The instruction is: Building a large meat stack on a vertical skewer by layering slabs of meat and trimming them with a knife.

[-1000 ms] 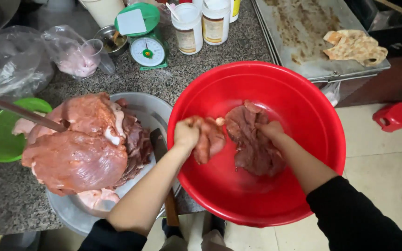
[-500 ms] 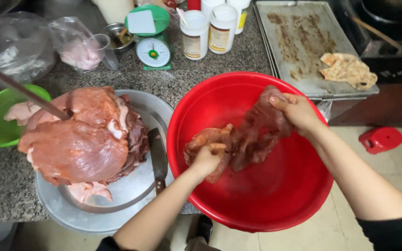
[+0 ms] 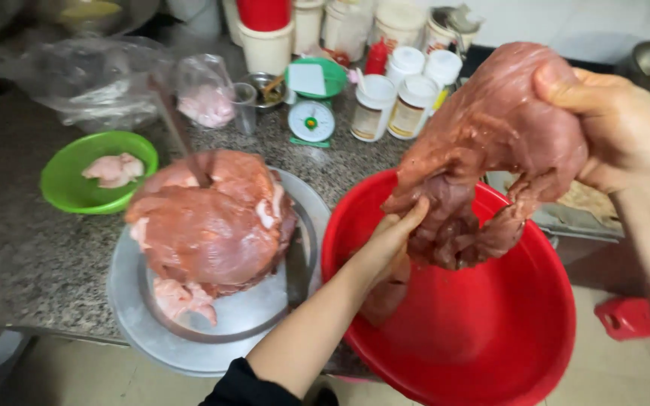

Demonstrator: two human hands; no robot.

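Both hands grip a large slab of raw meat (image 3: 490, 158) raised above the red basin (image 3: 490, 338): right hand (image 3: 611, 128) clamped on its top, left hand (image 3: 393, 240) pinching the lower edge. Being wet, it could slip and splash, or miss the basin overhanging the worktop (image 3: 31, 248)

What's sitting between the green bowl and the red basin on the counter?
In the head view, a round metal tray lies between the green bowl and the red basin, carrying a stack of raw meat pierced by a skewer.
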